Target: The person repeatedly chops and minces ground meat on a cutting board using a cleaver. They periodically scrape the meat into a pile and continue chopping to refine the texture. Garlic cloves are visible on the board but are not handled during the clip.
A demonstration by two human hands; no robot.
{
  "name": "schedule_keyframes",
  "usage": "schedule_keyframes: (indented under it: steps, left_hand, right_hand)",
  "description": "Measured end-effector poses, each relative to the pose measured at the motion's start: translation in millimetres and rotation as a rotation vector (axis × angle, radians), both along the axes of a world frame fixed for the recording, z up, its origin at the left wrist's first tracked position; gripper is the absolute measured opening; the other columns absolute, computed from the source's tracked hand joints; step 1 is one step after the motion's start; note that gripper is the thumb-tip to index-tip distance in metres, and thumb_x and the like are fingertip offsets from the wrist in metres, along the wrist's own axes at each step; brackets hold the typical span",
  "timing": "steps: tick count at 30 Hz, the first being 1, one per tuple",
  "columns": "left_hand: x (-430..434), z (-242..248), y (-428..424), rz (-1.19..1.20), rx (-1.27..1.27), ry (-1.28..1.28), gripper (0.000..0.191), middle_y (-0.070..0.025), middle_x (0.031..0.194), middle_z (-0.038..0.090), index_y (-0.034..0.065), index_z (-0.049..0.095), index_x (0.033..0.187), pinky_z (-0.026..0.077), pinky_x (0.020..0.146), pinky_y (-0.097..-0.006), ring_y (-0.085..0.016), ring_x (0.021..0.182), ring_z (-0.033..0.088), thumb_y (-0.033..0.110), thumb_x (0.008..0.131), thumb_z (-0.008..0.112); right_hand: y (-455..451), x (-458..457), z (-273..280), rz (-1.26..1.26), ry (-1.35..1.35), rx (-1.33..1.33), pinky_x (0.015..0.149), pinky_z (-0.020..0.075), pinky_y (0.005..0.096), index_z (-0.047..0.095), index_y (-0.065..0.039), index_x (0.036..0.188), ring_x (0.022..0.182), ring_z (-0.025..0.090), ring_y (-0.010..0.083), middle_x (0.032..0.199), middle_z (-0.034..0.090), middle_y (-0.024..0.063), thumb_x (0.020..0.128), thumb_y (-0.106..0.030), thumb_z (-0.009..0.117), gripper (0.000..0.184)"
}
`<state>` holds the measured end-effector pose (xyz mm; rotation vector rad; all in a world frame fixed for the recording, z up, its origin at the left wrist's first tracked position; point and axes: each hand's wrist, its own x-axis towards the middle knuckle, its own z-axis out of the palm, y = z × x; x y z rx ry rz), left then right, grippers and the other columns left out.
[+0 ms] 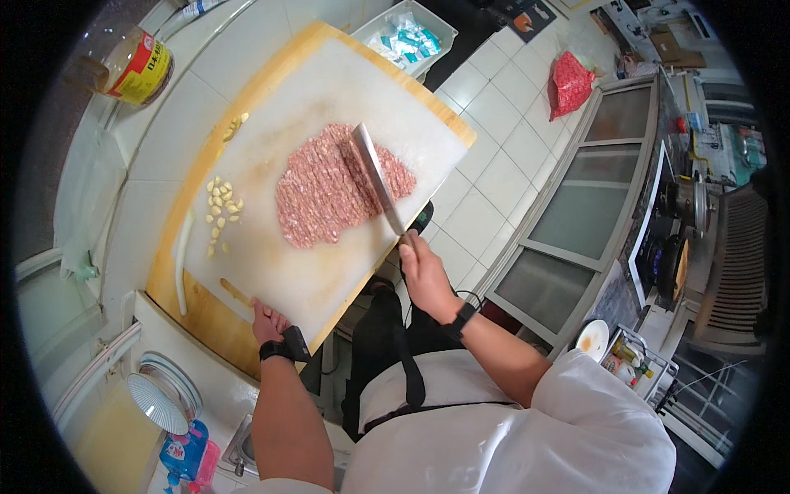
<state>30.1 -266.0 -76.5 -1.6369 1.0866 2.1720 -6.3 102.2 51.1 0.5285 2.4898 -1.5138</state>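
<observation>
My right hand (426,272) grips the handle of a cleaver (378,179), whose long blade lies across the right part of a flat mass of minced meat (321,191). The meat is spread on a white plastic cutting board (278,272), which rests on a larger wooden board (207,293). My left hand (269,320) is at the near left edge of the white board, by its slot; its fingers are curled, and whether they grasp the edge is hard to tell. Peeled garlic cloves (217,200) lie left of the meat, with more garlic (234,126) farther up. A pale green-white stalk (183,262) lies along the left edge.
A plastic bin (453,37) with packets stands beyond the boards. A jar with a red and yellow label (145,68) is at upper left. Stacked dishes (162,395) and detergent bottles (185,451) stand at lower left. Behind on the right are a stove with pans (679,265) and a plate (592,339).
</observation>
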Motion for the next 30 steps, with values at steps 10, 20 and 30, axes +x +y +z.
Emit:
schedule_keyframes:
  steps: [10,20,30]
  left_hand:
    - [-4.7,6.3,4.8,0.039,0.027,0.012,0.058,0.0039,0.048,0.038,0.0195,0.048,0.065,0.025,0.035,-0.0282,-0.014,0.035,0.028,0.061,0.105,0.058]
    - [-7.1,13.8,10.1,-0.004,0.011,-0.040,0.060,0.0029,0.047,0.036,0.0203,0.048,0.066,0.026,0.037,-0.0301,-0.015,0.036,0.029,0.065,0.104,0.055]
    - [-6.3,10.1,10.4,0.040,0.016,-0.058,0.057,0.0024,0.050,0.036,0.0184,0.046,0.068,0.026,0.035,-0.0289,-0.013,0.037,0.030,0.060,0.107,0.054]
  right_hand:
    - [-6.6,-2.5,0.7,-0.039,-0.070,-0.088,0.065,0.0482,0.0413,0.058,0.000,0.119,0.066,0.056,0.0264,0.076,0.056,0.0146,0.114,-0.028,0.046,0.031]
    - [-14.2,-16.5,-3.7,-0.006,-0.036,-0.007,0.062,0.0477,0.0393,0.057,0.001,0.109,0.066,0.055,0.0218,0.075,0.059,0.0102,0.114,-0.032,0.049,0.034]
    - [-28.6,-25.9,3.7,0.077,-0.056,0.052,0.068,0.0499,0.0511,0.058,0.003,0.116,0.073,0.065,0.0466,0.077,0.064,0.0257,0.114,-0.030,0.047,0.034]
